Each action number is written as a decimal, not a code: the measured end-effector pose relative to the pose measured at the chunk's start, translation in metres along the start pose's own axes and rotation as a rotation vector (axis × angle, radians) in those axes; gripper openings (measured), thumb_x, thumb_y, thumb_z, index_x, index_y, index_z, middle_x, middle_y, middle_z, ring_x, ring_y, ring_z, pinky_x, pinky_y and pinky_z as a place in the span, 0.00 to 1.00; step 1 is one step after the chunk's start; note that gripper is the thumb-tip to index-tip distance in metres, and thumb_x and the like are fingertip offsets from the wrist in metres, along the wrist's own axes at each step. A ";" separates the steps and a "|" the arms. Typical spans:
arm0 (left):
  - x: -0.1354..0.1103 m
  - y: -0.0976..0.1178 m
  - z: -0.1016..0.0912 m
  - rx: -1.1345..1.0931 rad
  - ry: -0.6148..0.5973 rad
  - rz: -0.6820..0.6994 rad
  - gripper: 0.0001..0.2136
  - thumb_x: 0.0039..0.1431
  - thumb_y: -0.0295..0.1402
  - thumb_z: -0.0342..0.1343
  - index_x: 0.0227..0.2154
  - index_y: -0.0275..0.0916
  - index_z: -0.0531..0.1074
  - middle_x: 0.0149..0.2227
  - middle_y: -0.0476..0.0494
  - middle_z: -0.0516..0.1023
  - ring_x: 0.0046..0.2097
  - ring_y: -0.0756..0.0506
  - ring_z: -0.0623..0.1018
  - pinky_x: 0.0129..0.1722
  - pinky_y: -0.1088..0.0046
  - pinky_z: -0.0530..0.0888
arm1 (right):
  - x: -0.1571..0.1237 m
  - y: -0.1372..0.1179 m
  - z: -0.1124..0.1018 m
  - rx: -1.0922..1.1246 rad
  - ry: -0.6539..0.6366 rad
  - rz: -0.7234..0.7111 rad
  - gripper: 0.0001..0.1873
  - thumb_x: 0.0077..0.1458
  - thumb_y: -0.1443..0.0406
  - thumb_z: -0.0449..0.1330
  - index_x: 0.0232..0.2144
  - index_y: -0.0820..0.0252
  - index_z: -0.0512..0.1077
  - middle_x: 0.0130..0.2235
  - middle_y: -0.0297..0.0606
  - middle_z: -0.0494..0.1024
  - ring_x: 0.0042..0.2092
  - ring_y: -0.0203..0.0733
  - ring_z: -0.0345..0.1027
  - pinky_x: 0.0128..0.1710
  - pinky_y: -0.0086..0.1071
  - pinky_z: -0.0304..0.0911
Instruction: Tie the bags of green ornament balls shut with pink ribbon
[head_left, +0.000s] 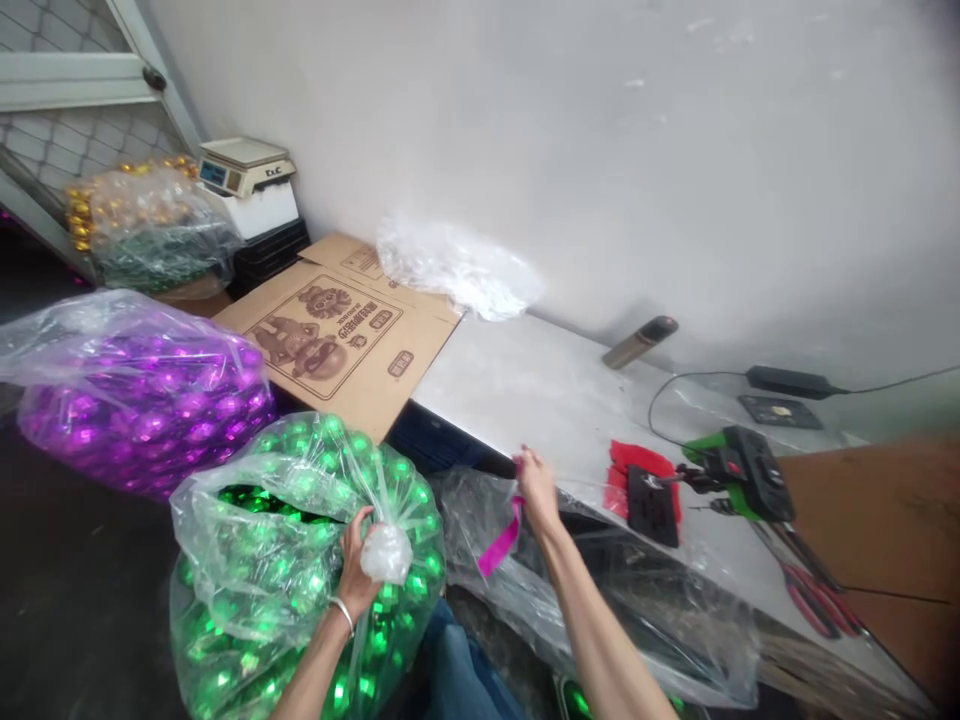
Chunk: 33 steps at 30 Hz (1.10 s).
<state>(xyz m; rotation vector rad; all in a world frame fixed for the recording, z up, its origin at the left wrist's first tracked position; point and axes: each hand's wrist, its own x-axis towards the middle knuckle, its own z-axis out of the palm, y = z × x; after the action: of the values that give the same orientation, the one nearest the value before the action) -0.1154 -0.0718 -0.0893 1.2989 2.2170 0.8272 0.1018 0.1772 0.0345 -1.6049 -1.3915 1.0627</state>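
Note:
My left hand [358, 565] is closed round the gathered neck of a clear plastic bag [300, 560] full of shiny green balls, low and left of centre. A silver bangle sits on that wrist. My right hand [534, 485] is raised at the front edge of the grey table [525, 385], fingers pinched on a magenta ribbon strip [501, 545] that hangs down from it. An empty clear plastic bag [600, 590] droops off the table edge beneath the right arm.
A bag of purple balls [142, 390] lies at left, gold balls [142, 225] behind it. A flattened cardboard box [337, 335], a scale [244, 165], crumpled plastic [461, 265], a black-green tool [731, 470] on red pieces, scissors [814, 595] and a charger cable lie on the table.

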 end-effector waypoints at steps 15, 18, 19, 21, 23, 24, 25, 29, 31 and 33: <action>-0.020 -0.014 0.007 0.399 0.138 0.372 0.23 0.67 0.22 0.58 0.56 0.54 0.86 0.65 0.39 0.83 0.69 0.32 0.76 0.70 0.50 0.70 | -0.043 -0.001 0.148 -0.354 -1.393 -0.507 0.12 0.71 0.56 0.68 0.46 0.60 0.80 0.47 0.38 0.85 0.46 0.42 0.81 0.52 0.43 0.78; -0.014 -0.007 -0.002 0.411 0.164 0.399 0.16 0.67 0.31 0.65 0.55 0.52 0.86 0.70 0.33 0.77 0.72 0.28 0.72 0.70 0.46 0.69 | -0.040 0.003 0.143 -0.433 -1.453 -0.569 0.11 0.71 0.57 0.67 0.45 0.59 0.81 0.47 0.38 0.85 0.49 0.44 0.81 0.56 0.46 0.77; -0.013 -0.004 -0.006 0.408 0.137 0.387 0.16 0.67 0.32 0.66 0.56 0.51 0.86 0.71 0.32 0.75 0.72 0.28 0.72 0.70 0.46 0.69 | -0.042 0.006 0.140 -0.447 -1.463 -0.585 0.10 0.72 0.57 0.67 0.44 0.58 0.81 0.47 0.38 0.85 0.49 0.44 0.80 0.56 0.46 0.76; -0.011 0.005 -0.014 0.396 0.053 0.337 0.18 0.66 0.32 0.66 0.57 0.50 0.85 0.71 0.29 0.75 0.69 0.28 0.75 0.68 0.45 0.71 | -0.049 0.012 0.134 -0.450 -1.467 -0.608 0.09 0.73 0.58 0.65 0.44 0.56 0.81 0.48 0.39 0.85 0.49 0.43 0.79 0.57 0.45 0.75; -0.009 0.014 -0.022 0.383 -0.024 0.280 0.19 0.66 0.30 0.66 0.57 0.50 0.85 0.68 0.28 0.77 0.65 0.28 0.79 0.66 0.44 0.73 | -0.057 0.020 0.129 -0.421 -1.445 -0.613 0.08 0.73 0.59 0.65 0.45 0.57 0.81 0.49 0.39 0.84 0.50 0.43 0.79 0.58 0.46 0.75; -0.008 0.017 -0.025 0.377 -0.050 0.263 0.19 0.66 0.30 0.65 0.57 0.50 0.85 0.67 0.28 0.79 0.63 0.29 0.80 0.65 0.43 0.74 | -0.060 0.024 0.126 -0.398 -1.425 -0.607 0.09 0.73 0.59 0.66 0.46 0.58 0.81 0.49 0.39 0.84 0.51 0.44 0.79 0.58 0.47 0.75; -0.007 0.020 -0.028 0.370 -0.072 0.252 0.19 0.66 0.30 0.64 0.57 0.50 0.85 0.66 0.29 0.79 0.62 0.30 0.81 0.64 0.44 0.75 | -0.062 0.029 0.124 -0.372 -1.396 -0.593 0.10 0.72 0.58 0.66 0.47 0.59 0.80 0.49 0.39 0.84 0.51 0.45 0.79 0.57 0.47 0.76; 0.005 0.024 -0.040 0.320 -0.194 0.163 0.17 0.64 0.28 0.62 0.53 0.45 0.86 0.61 0.33 0.84 0.58 0.35 0.83 0.61 0.55 0.79 | -0.063 0.052 0.108 -0.300 -1.192 -0.468 0.16 0.74 0.53 0.64 0.50 0.60 0.78 0.45 0.37 0.82 0.44 0.41 0.79 0.48 0.41 0.78; 0.011 0.024 -0.046 0.287 -0.254 0.087 0.15 0.65 0.26 0.59 0.49 0.43 0.86 0.54 0.36 0.88 0.53 0.38 0.86 0.56 0.63 0.81 | -0.068 0.064 0.093 -0.310 -1.087 -0.398 0.18 0.74 0.51 0.63 0.46 0.61 0.78 0.40 0.34 0.81 0.38 0.38 0.77 0.42 0.37 0.77; 0.017 0.024 -0.050 0.269 -0.298 -0.003 0.14 0.69 0.26 0.55 0.46 0.42 0.86 0.47 0.38 0.90 0.50 0.40 0.87 0.52 0.67 0.82 | -0.082 0.075 0.072 -0.360 -1.002 -0.348 0.20 0.75 0.50 0.62 0.40 0.61 0.77 0.35 0.31 0.79 0.34 0.37 0.76 0.38 0.34 0.75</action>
<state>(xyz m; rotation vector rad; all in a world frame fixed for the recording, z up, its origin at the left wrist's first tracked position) -0.1400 -0.0616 -0.0375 1.4332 2.1368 0.3130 0.0577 0.0873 -0.0519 -0.9553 -2.5204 1.5356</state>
